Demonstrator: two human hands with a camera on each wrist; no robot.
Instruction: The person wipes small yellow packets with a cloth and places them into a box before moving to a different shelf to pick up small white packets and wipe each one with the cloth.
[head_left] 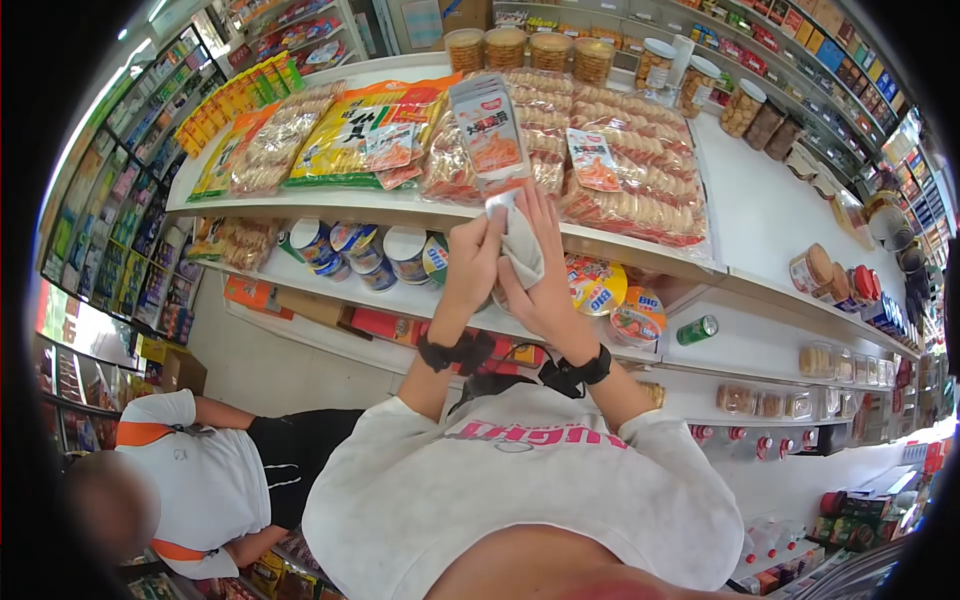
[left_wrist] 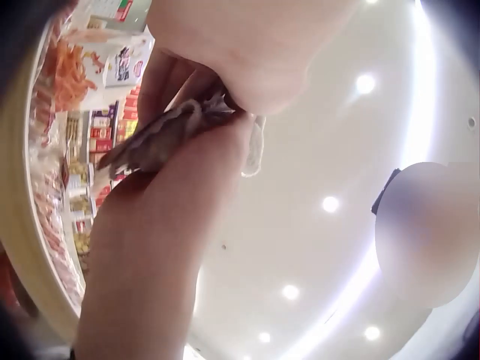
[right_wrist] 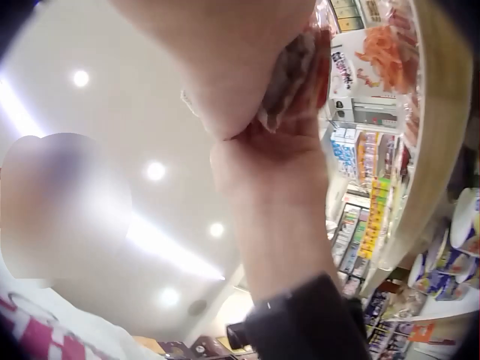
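A whitish cloth [head_left: 523,245] is bunched between the two hands, just in front of the top shelf's edge. My left hand [head_left: 470,268] grips its left side with bent fingers. My right hand [head_left: 545,285] holds the other side, thumb across the cloth and fingers reaching up beside it. Grey folds of cloth [left_wrist: 161,139] show between the hands in the left wrist view, and the right wrist view shows dark folds [right_wrist: 289,75] there too. Directly beyond the fingertips, a stack of grey-and-orange packets [head_left: 490,135] lies on the bagged snacks; hands partly cover its near end.
Bagged round crackers [head_left: 640,190] and yellow snack bags [head_left: 365,125] line the top shelf [head_left: 740,200], with jars [head_left: 655,62] behind. Instant noodle tubs [head_left: 405,252] and a green can [head_left: 697,330] stand or lie lower down. Another person [head_left: 205,465] is at the lower left.
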